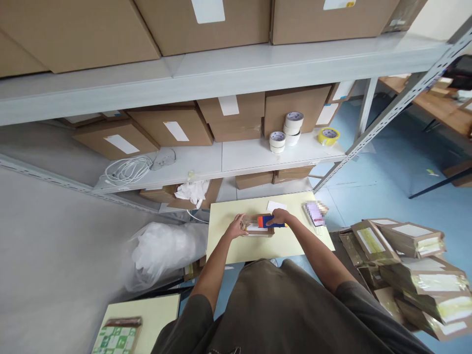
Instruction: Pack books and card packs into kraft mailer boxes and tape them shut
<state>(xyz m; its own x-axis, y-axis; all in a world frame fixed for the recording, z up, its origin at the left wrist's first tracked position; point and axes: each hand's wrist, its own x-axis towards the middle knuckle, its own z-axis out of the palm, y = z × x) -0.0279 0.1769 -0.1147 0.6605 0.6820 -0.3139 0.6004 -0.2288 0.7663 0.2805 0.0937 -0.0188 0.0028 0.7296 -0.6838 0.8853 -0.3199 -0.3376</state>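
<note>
A small cardboard box [260, 235] with a white label lies on the pale yellow table [230, 253] in front of me. My left hand [238, 225] grips the box's left end, fingers bent around it. In my right hand [279, 218] is a blue and orange tape dispenser [266, 221], held low over the box's right half. Whether the dispenser touches the box is hard to see. Behind the box a white slip of paper [276, 205] lies flat. To the right of my right hand is a phone-like item [314, 214], partly blurred out.
Metal shelving [236, 164] rises beyond the table, holding cartons, white tape rolls [277, 141], a yellow tape roll [328, 135] and a coiled white cable [129, 169]. Taped parcels [416, 275] are piled at right. A clear plastic bag [165, 248] bulges at the table's left.
</note>
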